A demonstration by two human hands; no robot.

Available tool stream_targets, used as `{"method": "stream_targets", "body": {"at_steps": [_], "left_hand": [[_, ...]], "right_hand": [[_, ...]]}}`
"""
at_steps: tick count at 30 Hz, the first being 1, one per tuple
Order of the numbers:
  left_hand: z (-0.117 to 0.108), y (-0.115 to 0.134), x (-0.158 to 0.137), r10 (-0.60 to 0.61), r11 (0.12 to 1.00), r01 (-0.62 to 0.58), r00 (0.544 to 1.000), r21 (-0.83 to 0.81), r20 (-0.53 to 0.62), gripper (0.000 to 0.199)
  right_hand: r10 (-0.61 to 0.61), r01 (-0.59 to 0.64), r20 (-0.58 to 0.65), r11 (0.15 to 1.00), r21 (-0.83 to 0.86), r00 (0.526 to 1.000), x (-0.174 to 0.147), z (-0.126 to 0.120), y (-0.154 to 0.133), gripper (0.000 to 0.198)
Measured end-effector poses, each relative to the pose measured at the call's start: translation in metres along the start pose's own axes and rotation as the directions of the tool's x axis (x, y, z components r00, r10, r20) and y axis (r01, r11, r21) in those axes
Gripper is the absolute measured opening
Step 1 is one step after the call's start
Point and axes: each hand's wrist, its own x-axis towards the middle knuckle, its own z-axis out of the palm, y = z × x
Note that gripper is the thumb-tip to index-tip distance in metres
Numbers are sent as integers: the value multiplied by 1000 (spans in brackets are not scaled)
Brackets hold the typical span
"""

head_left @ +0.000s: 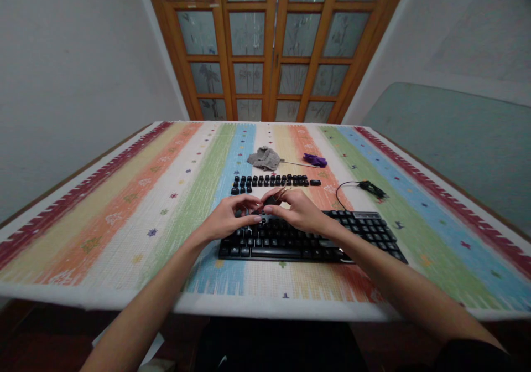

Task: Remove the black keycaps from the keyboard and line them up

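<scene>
Forearms (161, 283) lead to the right hand (299, 211), pinching a small dark piece (270, 200), and the left hand (232, 217), curled close by, its grip impossible to tell, both over the black keyboard (277, 252); beyond lie loose keycaps (278, 181), grey cloth (264, 159), purple cloth (315, 160) and a bundled cable (372, 189)

OBSTRUCTED AND ILLEGIBLE ITEMS

The left hand (232, 215) and right hand (297, 208) obscure part of the keyboard (282, 252); the right forearm (390, 278) covers some of its near right side. A dark piece (271, 200) at the right hand is too small to identify. The loose keycaps (278, 181) cannot be read. Left forearm (153, 294), right sleeve (464, 356) and doors (271, 51) are cut off.
</scene>
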Motion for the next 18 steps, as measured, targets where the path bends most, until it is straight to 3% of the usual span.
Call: {"method": "stream_targets", "body": {"at_steps": [3, 5, 8, 12, 18], "left_hand": [[1, -2, -1, 6, 994, -7, 1000, -111, -9, 41], [1, -1, -2, 20, 996, -23, 999, -91, -25, 40], [0, 7, -3, 101, 989, -93, 993, 116, -64, 26], [1, 16, -4, 253, 882, -238, 967, 406, 17, 11], [6, 14, -3, 328, 821, -330, 941, 465, 89, 15]], "right_hand": [[-23, 23, 1, 999, -30, 1000, -5, -1, -2, 19], [-37, 37, -5, 998, -43, 999, -7, -2, -3, 19], [-41, 39, -30, 997, -59, 999, -10, -3, -2, 20], [-25, 21, -52, 998, -66, 998, -13, -4, 1, 23], [1, -5, -74, 999, -53, 997, -17, -4, 4, 23]]}}
